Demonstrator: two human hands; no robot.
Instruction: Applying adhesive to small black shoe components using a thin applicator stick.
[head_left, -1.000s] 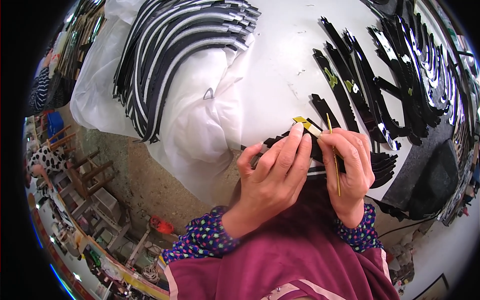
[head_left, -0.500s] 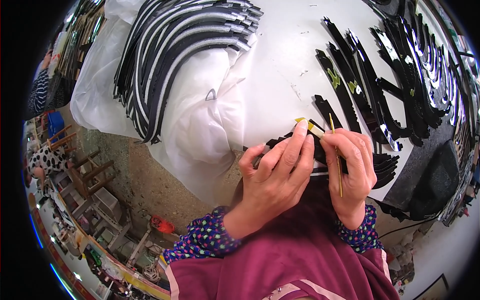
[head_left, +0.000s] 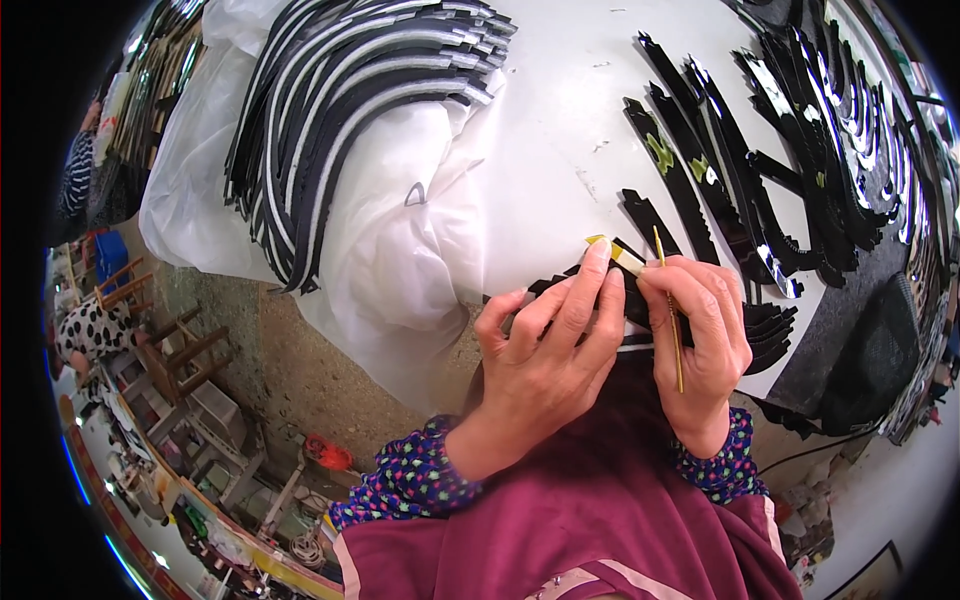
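Over the near edge of the white table, my left hand (head_left: 550, 350) has its fingers bent. Its fingertips hold down a small yellow and whitish strip (head_left: 627, 261), which looks like tape, on a black toothed strip (head_left: 640, 205) or one close by. My right hand (head_left: 703, 340) pinches the near end of that yellow strip between thumb and forefinger. A thin gold-coloured rod (head_left: 678, 355) is also held in my right hand, standing nearly upright across the fingers. Just under both hands lie more black strips (head_left: 770, 335), partly hidden by them.
Curved black and grey strips (head_left: 330, 110) are stacked on white plastic sheeting (head_left: 400, 230) at the left. Further black strips (head_left: 690, 150) lie in rows to the right, some shiny. A black mesh bag (head_left: 870, 350) sits at the right edge. Wooden stools (head_left: 185, 350) stand on the floor at left.
Both hands keep nearly the same pose on the yellow strip. The whole view has shifted very slightly.
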